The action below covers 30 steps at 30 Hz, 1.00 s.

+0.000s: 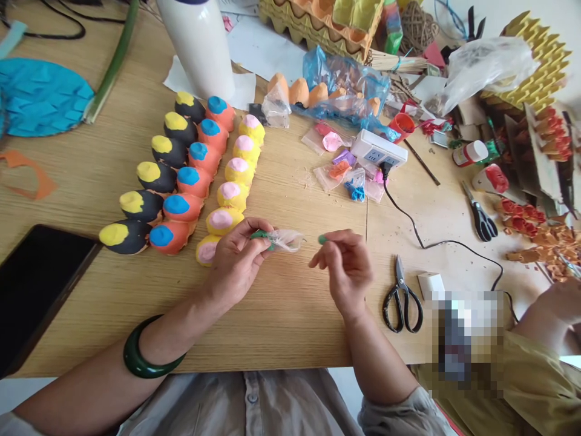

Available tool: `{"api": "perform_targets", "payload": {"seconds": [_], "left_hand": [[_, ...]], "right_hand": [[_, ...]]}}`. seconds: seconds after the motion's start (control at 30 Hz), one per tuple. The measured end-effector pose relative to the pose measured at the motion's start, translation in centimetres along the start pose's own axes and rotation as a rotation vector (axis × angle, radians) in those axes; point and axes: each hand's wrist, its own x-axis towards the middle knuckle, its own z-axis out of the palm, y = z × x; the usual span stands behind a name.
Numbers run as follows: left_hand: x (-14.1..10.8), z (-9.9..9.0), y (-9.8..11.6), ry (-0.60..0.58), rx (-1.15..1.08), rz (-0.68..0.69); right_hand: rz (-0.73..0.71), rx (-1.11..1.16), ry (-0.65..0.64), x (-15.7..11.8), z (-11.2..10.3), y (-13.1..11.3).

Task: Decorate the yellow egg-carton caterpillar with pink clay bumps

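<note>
My left hand [236, 260] pinches a small transparent plastic bag [285, 240] with green modelling clay [258, 234] at its mouth. My right hand [342, 266] is a short way to the right, and its fingertips pinch a small bit of green clay [322, 239]. Just left of my left hand lie rows of painted egg-carton cups: black with yellow tops [149, 172], orange with blue tops [193, 172], and yellow with pink tops [238, 169]. The lowest pink-topped cup [207, 251] nearly touches my left hand. A dark green bangle [147, 348] circles my left wrist.
A black tablet [36, 290] lies at the left edge. Black-handled scissors [402, 300] and a power strip [379, 148] with a black cord sit on the wooden table [290, 321]. Egg cartons, plastic bags and craft scraps fill the back. A co-worker's hand [551, 309] is at the right.
</note>
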Motion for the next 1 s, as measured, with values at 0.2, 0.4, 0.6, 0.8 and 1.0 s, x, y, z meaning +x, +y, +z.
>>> {"api": "perform_targets", "payload": {"seconds": [0.2, 0.4, 0.6, 0.8, 1.0], "left_hand": [[-0.2, 0.5, 0.2, -0.008, -0.080, -0.099], [-0.1, 0.9, 0.6, 0.043, -0.163, -0.173], [-0.2, 1.0, 0.5, 0.015, -0.245, -0.261], [0.0, 1.0, 0.6, 0.054, -0.309, -0.296], [0.5, 0.8, 0.6, 0.076, -0.295, -0.292]], "right_hand": [[-0.089, -0.083, -0.169, -0.2, 0.3, 0.5], [-0.013, 0.150, 0.047, 0.0, 0.4, 0.1], [-0.012, 0.040, -0.136, -0.1, 0.4, 0.3], [0.158, 0.320, 0.084, 0.6, 0.5, 0.0], [0.320, 0.389, 0.047, 0.9, 0.4, -0.4]]}}
